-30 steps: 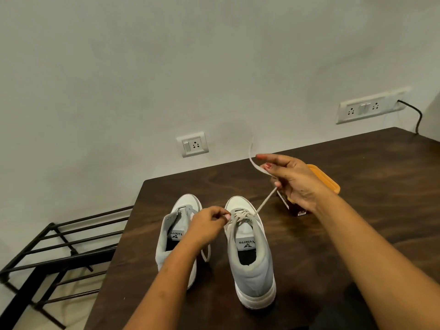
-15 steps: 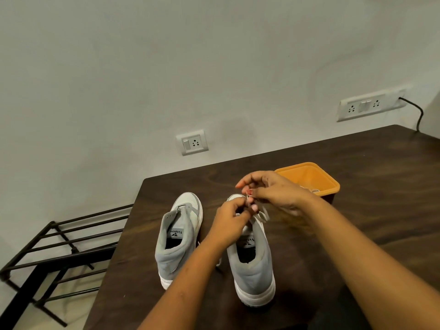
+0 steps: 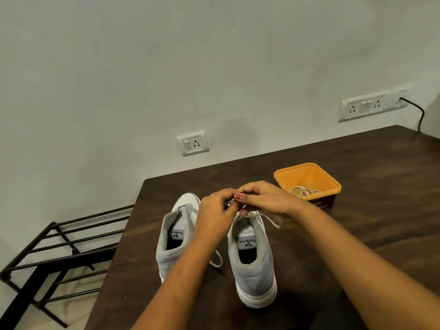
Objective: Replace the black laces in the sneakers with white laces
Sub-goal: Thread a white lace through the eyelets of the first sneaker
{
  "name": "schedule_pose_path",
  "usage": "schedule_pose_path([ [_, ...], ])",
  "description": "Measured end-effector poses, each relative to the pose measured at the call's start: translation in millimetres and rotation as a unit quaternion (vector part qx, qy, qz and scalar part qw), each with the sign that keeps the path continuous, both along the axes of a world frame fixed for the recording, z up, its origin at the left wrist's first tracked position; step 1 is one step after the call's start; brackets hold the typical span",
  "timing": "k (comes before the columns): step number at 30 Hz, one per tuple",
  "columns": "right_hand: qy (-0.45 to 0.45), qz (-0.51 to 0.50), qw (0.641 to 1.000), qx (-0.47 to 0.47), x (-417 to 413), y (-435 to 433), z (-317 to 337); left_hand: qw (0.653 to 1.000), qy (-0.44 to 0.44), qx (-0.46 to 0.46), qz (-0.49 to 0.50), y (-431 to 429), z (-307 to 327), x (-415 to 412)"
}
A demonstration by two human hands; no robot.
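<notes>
Left hand (image 3: 215, 210): fingers curled, pinching the white lace (image 3: 267, 220) above the sneaker (image 3: 256, 270).
Right hand (image 3: 264, 197): pinching the same lace, fingertips meeting the left's.
Tub (image 3: 309, 177): orange, on the surface (image 3: 369, 198); loose laces (image 3: 304, 191) inside.

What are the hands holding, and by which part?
The left hand and the right hand both pinch the white lace just above the tongue of the right-hand sneaker.

A dark wooden table (image 3: 357, 177) stands against a plain pale wall (image 3: 166, 67). The wall carries a single switch-and-socket plate (image 3: 193, 143) and, further right, a longer socket strip (image 3: 371, 106) with a black cable (image 3: 421, 115) plugged in. An orange square tub (image 3: 309, 176) sits on the table. A black metal rack (image 3: 59, 260) stands left of the table.
</notes>
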State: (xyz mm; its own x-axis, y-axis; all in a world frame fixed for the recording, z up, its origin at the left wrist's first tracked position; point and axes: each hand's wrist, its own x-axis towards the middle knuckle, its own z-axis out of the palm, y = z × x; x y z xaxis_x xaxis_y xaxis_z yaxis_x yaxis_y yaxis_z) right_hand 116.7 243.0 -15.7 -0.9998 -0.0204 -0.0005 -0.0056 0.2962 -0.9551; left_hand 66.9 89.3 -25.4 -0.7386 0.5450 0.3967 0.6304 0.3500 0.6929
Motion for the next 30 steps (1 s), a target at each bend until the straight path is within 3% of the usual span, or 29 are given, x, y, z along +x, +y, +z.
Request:
schedule_pose_path([
  [2,-0.002,-0.009,1.000,0.011,-1.7,-5.2,0.5,0.999,0.019,0.019,0.028,1.8,0.3,2.8],
  [5,0.027,-0.052,0.993,0.103,-5.5,-3.1,0.8,0.998,0.008,0.031,0.052,-0.3,-0.3,2.7],
  [7,0.049,-0.092,0.984,0.142,-7.7,2.5,-1.8,0.997,-0.028,-0.017,0.066,-1.7,-3.1,-2.3],
  [11,0.045,-0.131,0.982,0.132,-7.3,12.3,-9.0,0.973,-0.142,-0.166,0.073,-8.2,-16.8,-13.3],
  [13,0.031,-0.135,0.978,0.155,-5.8,12.3,-10.0,0.959,-0.195,-0.194,0.062,-9.7,-23.5,-13.3],
  [18,-0.026,-0.114,0.973,0.200,-6.3,-2.4,-19.0,0.945,-0.275,-0.154,0.083,-5.5,-25.3,-16.4],
  [23,-0.044,-0.077,0.967,0.240,-13.8,-18.3,-29.3,0.889,-0.452,-0.042,0.059,-15.5,-21.8,-19.6],
  [30,0.015,-0.129,0.964,0.233,-17.0,-29.9,-29.3,0.857,-0.514,-0.015,0.043,-18.9,-23.3,-25.4],
])
